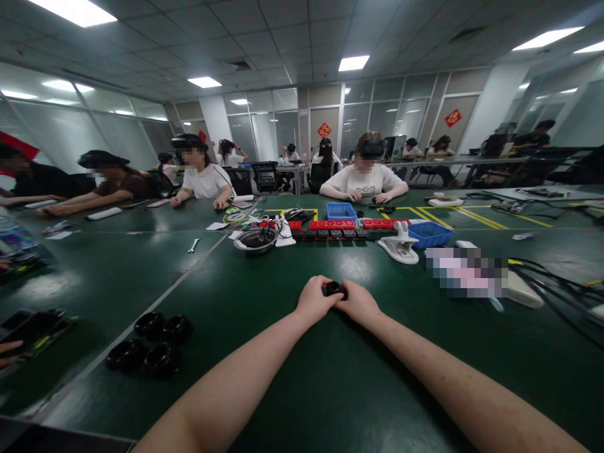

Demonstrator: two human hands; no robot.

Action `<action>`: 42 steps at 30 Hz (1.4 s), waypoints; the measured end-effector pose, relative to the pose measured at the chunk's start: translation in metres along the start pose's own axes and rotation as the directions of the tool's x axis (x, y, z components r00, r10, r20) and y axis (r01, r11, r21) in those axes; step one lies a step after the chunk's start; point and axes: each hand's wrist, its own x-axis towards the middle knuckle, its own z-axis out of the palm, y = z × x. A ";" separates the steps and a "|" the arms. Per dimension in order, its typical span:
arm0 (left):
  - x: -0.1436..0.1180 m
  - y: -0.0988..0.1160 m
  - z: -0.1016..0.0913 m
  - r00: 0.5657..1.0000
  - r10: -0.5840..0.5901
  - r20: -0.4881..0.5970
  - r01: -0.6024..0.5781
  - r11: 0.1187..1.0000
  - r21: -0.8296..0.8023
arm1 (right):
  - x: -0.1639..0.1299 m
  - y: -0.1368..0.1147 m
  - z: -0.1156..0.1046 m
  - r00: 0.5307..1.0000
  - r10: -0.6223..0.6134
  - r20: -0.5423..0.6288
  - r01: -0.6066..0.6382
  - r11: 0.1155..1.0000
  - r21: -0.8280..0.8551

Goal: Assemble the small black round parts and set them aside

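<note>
Pinching a small black part [333,289] between them, the left hand [315,301] and right hand [358,302] meet at arm's length over the green table [292,377]. Both hands are closed on the part, fingers curled around its two ends, so that only a short dark stretch of it shows in the gap between the thumbs. Its exact form cannot be told; it looks rounded, glossy and hard, probably moulded plastic or rubber.

Judged from its size, the part should be light and stiff, needing little force. A smooth finish may make it slippery, so a grip by the fingertips on opposite ends, as shown, seems the surest hold. It does not look fragile.

Near the left forearm, on the tabletop, lie four black ring-shaped parts [150,343] in a loose cluster, touching or nearly so. Well beyond the hands stand a metal bowl [255,240] holding dark items, a white clip-like holder [400,245], two blue bins [430,233] and a row of red and black pieces [333,228]. Beyond the right hand, black cables [557,283] trail across the surface. Other people sit at the far side and to the left, their hands on the table, apart from the two hands described.
</note>
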 end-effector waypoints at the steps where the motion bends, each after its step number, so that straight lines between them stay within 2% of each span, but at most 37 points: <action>1: 0.000 -0.001 -0.003 0.999 0.019 0.029 -0.019 1.000 -0.016 | 0.000 0.001 -0.002 0.999 -0.042 0.019 0.041 0.999 0.032; 4: 0.001 -0.005 -0.010 0.982 0.075 0.173 -0.060 0.994 -0.089 | 0.000 0.008 -0.012 0.965 -0.221 0.138 0.182 0.951 0.249; 6: 0.002 -0.007 -0.014 0.961 0.090 0.261 -0.055 0.989 -0.139 | 0.002 0.014 -0.019 0.918 -0.309 0.251 0.189 0.893 0.408; 8: 0.004 -0.008 -0.016 0.947 0.099 0.307 -0.049 0.985 -0.166 | 0.004 0.019 -0.024 0.882 -0.339 0.327 0.148 0.858 0.491; 15: 0.006 -0.007 -0.016 0.952 0.153 0.267 -0.116 0.982 -0.148 | 0.008 0.022 -0.020 0.874 -0.334 0.353 0.093 0.829 0.552; 22: 0.005 -0.010 -0.011 0.959 0.128 0.255 -0.076 0.976 -0.203 | 0.006 0.019 -0.022 0.872 -0.344 0.348 0.083 0.804 0.588; 27: 0.003 -0.004 -0.014 0.964 0.120 0.238 -0.090 0.987 -0.133 | 0.005 0.015 -0.023 0.902 -0.266 0.340 0.042 0.838 0.544; 32: 0.000 0.004 -0.013 0.982 0.054 0.180 -0.043 0.997 -0.061 | 0.005 0.015 -0.018 0.946 -0.143 0.292 -0.004 0.892 0.451; 38: -0.003 0.013 -0.007 0.998 -0.058 0.039 0.054 0.994 0.099 | 0.003 0.008 -0.003 0.995 0.008 0.102 -0.028 0.979 0.200; 42: -0.002 0.014 -0.008 0.999 -0.037 0.000 0.037 0.992 0.123 | -0.001 0.002 0.003 0.998 0.067 -0.019 -0.065 0.994 0.086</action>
